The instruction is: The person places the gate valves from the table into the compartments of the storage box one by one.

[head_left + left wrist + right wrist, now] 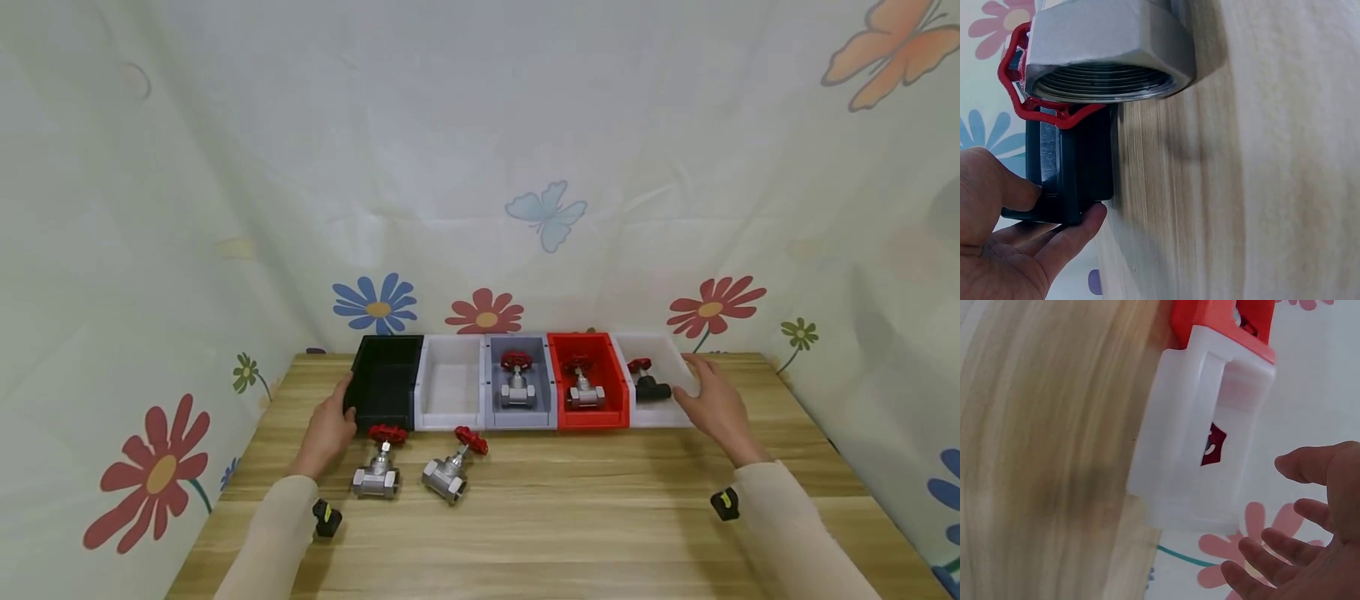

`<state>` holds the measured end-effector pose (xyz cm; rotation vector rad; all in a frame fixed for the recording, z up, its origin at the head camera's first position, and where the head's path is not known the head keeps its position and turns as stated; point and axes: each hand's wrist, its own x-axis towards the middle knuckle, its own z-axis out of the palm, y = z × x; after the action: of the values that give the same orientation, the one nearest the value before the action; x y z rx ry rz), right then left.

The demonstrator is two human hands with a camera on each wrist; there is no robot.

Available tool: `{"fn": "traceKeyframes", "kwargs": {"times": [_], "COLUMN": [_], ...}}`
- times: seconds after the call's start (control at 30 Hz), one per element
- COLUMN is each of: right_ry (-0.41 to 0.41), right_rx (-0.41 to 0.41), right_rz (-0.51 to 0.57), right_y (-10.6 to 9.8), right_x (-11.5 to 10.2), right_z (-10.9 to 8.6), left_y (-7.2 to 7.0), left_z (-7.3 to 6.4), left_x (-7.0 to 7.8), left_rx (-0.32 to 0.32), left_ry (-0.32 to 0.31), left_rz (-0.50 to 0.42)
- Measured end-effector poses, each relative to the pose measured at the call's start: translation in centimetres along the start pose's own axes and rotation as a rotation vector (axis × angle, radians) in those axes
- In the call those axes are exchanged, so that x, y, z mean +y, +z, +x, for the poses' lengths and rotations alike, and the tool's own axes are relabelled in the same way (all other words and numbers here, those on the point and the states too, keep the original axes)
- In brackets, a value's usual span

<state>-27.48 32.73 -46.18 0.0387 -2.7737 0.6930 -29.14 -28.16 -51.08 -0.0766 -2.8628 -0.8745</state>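
At the left end of a row of joined bins, my left hand [327, 425] grips the side of the black bin [385, 387]. The left wrist view shows the thumb over its rim and fingers against its outer face. My right hand [716, 404] is at the outer side of the right-end white bin [663, 414], its fingers extended; the right wrist view shows them apart from the bin's wall. A black valve [652, 388] with a red handwheel lies in that bin. Near my left hand, a silver gate valve [376, 482] with a red handwheel lies on the table.
A second silver valve [446, 477] lies tilted to its right. Between the end bins are another white bin [452, 419], a grey bin [520, 420] and a red bin [592, 419]; the grey and red ones each hold a valve. A flowered curtain [450, 167] hangs behind.
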Motion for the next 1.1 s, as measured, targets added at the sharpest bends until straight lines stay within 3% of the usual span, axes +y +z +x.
{"fn": "traceKeyframes", "kwargs": {"times": [0.27, 0.67, 1.1], "right_ry": [0.031, 0.159, 0.140], "right_rx": [0.000, -0.119, -0.081], "right_rz": [0.064, 0.213, 0.196], "right_y": [0.7, 2.3, 2.8], "right_x": [1.4, 3.0, 3.1], "right_z": [0.0, -0.1, 0.4], "left_y": [-0.1, 0.0, 0.2], "left_z": [0.1, 0.1, 0.2], "left_x": [0.1, -0.1, -0.2], "left_rx": [0.004, 0.013, 0.007], "left_ry": [0.004, 0.019, 0.012], "left_rz": [0.005, 0.014, 0.001]}}
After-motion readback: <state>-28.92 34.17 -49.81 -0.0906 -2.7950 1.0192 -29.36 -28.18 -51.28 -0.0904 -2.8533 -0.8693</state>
